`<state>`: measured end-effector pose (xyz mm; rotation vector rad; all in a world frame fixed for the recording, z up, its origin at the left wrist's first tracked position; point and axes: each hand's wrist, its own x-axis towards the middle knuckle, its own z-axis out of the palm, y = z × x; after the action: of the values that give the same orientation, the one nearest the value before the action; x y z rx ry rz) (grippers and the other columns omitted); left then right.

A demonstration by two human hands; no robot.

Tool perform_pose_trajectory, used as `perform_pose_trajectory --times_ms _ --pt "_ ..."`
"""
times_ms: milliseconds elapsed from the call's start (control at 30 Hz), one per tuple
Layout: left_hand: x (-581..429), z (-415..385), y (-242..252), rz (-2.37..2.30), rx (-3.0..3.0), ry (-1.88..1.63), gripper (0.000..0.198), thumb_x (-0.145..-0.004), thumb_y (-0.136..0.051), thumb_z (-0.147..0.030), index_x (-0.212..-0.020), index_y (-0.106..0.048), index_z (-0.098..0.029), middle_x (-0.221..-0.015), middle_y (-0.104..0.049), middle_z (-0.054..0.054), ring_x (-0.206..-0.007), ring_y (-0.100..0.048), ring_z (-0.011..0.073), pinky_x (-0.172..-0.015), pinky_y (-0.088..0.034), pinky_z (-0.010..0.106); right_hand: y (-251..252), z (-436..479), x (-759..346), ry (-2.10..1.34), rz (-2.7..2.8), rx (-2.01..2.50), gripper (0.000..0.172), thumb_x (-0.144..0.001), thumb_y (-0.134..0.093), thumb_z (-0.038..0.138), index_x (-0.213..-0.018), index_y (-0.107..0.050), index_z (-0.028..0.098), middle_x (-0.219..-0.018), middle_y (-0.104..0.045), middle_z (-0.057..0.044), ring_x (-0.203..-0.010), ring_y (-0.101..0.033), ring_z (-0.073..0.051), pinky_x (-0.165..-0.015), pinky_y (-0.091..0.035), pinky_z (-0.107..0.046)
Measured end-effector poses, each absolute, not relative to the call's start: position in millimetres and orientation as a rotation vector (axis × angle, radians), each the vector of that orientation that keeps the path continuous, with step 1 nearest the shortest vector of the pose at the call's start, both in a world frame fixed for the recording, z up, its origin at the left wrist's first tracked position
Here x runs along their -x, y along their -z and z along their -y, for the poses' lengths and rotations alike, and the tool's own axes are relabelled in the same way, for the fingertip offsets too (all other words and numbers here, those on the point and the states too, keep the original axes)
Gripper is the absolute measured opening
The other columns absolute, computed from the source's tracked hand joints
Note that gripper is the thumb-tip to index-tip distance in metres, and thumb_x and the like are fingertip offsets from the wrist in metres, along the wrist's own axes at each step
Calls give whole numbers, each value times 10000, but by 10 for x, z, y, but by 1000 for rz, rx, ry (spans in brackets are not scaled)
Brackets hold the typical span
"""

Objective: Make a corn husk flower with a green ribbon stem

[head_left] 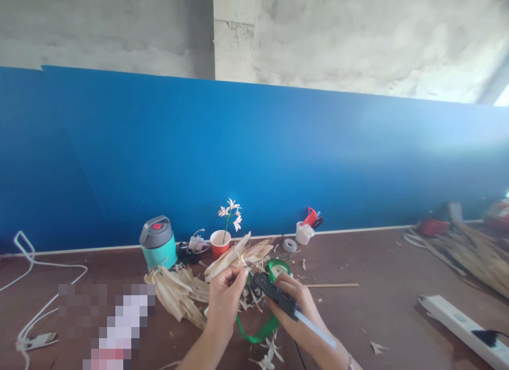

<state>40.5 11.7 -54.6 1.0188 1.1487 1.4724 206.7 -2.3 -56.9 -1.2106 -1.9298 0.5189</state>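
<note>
My left hand point(226, 298) is closed in a pinch on a thin green-wrapped stem point(245, 264) with a pale tip. My right hand point(297, 301) grips a black hot glue gun point(276, 294), whose nozzle points left toward the stem. A translucent glue stick point(316, 329) sticks out of its back end. Just behind the gun lies a roll of green ribbon point(279, 268), and a green strip point(256, 336) loops down between my wrists. Below it rests a pale flower point(270, 355). Dried husks point(178, 293) lie left of and behind my left hand.
Along the blue partition point(254, 158) stand a teal jar point(159, 253), a red paper cup point(219, 248) with a flower stem, a tape roll point(290, 245) and a white pen cup point(304, 233). A power strip point(465, 327) lies right, white cables point(51, 301) left.
</note>
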Motion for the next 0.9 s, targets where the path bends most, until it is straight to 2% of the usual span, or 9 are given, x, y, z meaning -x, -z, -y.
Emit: perform_pose_trajectory --times_ms 467,700,900 --pt "-410 -172 616 -1121 -1007 -1462 301 -641 -722 -434 -600 -655 -144 -566 -547 -3 -613 -453 134 -552 -346 217 626 15 -2077 -494 1923 1180 178 -732 -550 134 -586 -458 177 -683 -509 -16 -607 -498 -130 -553 -364 -225" --pt "-401 -155 588 -1154 -1043 -1469 293 -658 -715 -429 -644 -691 -137 -612 -587 16 -636 -479 150 -567 -361 228 614 21 -2085 -503 1928 1181 168 -727 -536 128 -587 -455 175 -686 -510 -19 -617 -510 -136 -560 -362 -231" --pt "-396 -153 606 -1164 -1023 -1469 309 -649 -715 -443 -646 -693 -134 -584 -547 3 -616 -433 135 -546 -333 221 631 23 -2091 -480 1936 1184 167 -705 -537 116 -580 -443 175 -676 -500 -11 -592 -492 -123 -542 -352 -221"
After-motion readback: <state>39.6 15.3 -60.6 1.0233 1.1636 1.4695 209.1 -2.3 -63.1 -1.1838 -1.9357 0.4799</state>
